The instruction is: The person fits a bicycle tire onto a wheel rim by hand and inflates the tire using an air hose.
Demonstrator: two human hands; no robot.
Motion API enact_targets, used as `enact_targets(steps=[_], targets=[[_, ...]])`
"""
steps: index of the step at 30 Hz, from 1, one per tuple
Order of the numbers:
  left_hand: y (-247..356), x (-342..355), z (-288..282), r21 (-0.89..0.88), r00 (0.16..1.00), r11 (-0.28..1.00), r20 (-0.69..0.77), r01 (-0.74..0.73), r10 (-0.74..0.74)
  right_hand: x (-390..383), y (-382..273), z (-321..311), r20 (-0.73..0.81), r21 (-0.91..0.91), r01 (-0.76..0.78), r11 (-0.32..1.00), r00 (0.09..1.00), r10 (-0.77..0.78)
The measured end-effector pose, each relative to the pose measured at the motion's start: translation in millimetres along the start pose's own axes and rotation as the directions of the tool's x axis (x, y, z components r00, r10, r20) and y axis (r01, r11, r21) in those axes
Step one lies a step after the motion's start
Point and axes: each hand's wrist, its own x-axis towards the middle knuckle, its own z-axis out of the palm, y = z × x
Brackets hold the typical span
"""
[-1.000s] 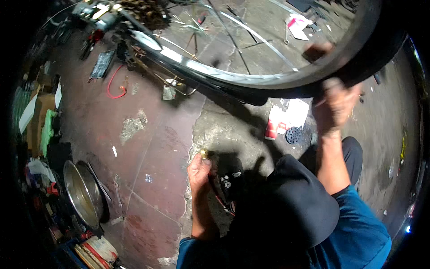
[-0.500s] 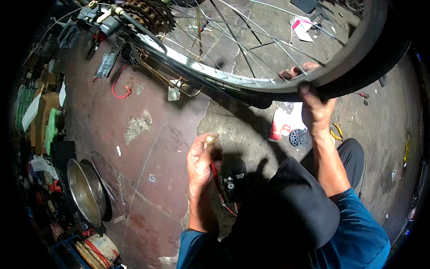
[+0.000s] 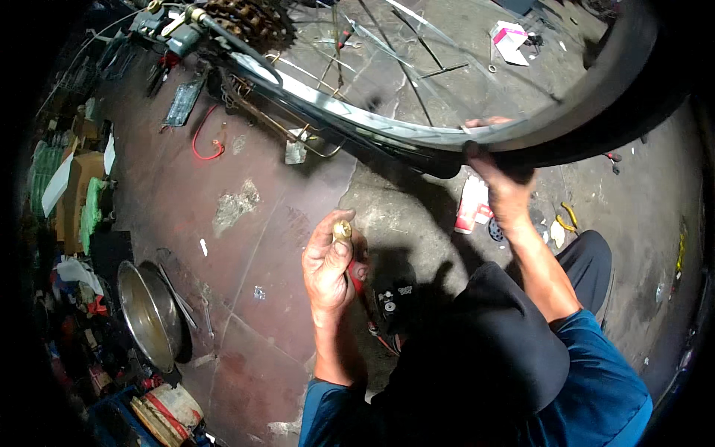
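Note:
A bicycle wheel with a black tyre [image 3: 655, 67] and silver rim [image 3: 417, 136] spans the top of the head view, its spokes partly smeared by motion. My right hand [image 3: 506, 190] is closed round the tyre's lower edge, thumb in front and fingertips showing behind the rim. Apart from the wheel and below it, my left hand [image 3: 328, 261] grips an air hose, whose brass end fitting [image 3: 342, 229] points up between thumb and fingers. The red hose [image 3: 357, 281] runs down from my palm. At the hub sits a rusty sprocket cluster [image 3: 261, 26].
A metal basin [image 3: 145, 316] stands on the floor at left, near stacked clutter. Yellow-handled pliers [image 3: 567, 217], a red and white box [image 3: 469, 205] and a black perforated disc [image 3: 496, 229] lie near my right arm. A white and pink box [image 3: 509, 43] is beyond the spokes.
My right hand has moved left along with the tyre, and the spokes have turned. My left hand has tilted, bringing the brass fitting more into sight. The view has shifted slightly.

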Motion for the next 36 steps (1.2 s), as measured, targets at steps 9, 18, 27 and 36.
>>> enact_targets(steps=[9, 18, 27, 36], targets=[[-18, 3, -17, 0.063, 0.948, 0.979, -0.266, 0.195, -0.172, 32, -103, -26, 0.016, 0.011, 0.388, 0.922, 0.921, -0.388], [-36, -2, -19, 0.114, 0.978, 0.983, -0.169, 0.145, -0.125, -2, -13, -24, -0.042, -0.096, 0.228, 0.969, 0.972, -0.233], [-38, -4, -9, 0.04, 0.979, 0.985, -0.12, 0.169, -0.163, 3, -43, -11, -0.069, 0.037, 0.195, 0.98, 0.979, -0.192], [-31, -6, -13, 0.036, 0.985, 0.987, -0.072, 0.158, -0.155, 22, -97, -8, -0.149, 0.079, 0.443, 0.893, 0.891, -0.428]])
